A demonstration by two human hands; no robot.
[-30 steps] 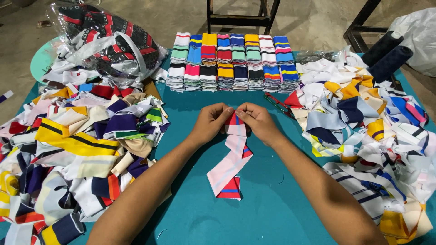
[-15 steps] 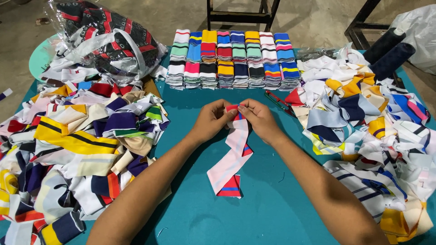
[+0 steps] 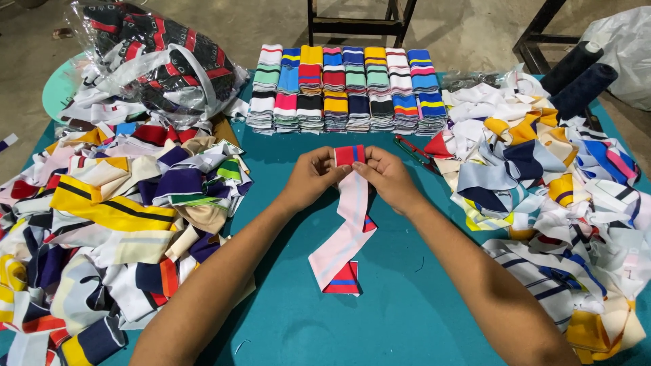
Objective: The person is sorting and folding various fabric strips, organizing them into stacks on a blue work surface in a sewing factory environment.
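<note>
Head view: left hand (image 3: 310, 177) and right hand (image 3: 389, 177) pinch the pink strip's (image 3: 347, 230) top between them.

1. Left hand (image 3: 310, 177): fingers curled, thumb and fingertips pinched, pointing toward 2 o'clock.
2. Right hand (image 3: 388, 177): mirrored pinch, pointing toward 10 o'clock.
3. Forearms: bare, extended, converging from 7 and 5 o'clock; hands nearly touching.

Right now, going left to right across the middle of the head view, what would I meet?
Left scrap pile → left hand → pink strip with red ends → right hand → red clip → right scrap pile.
</note>
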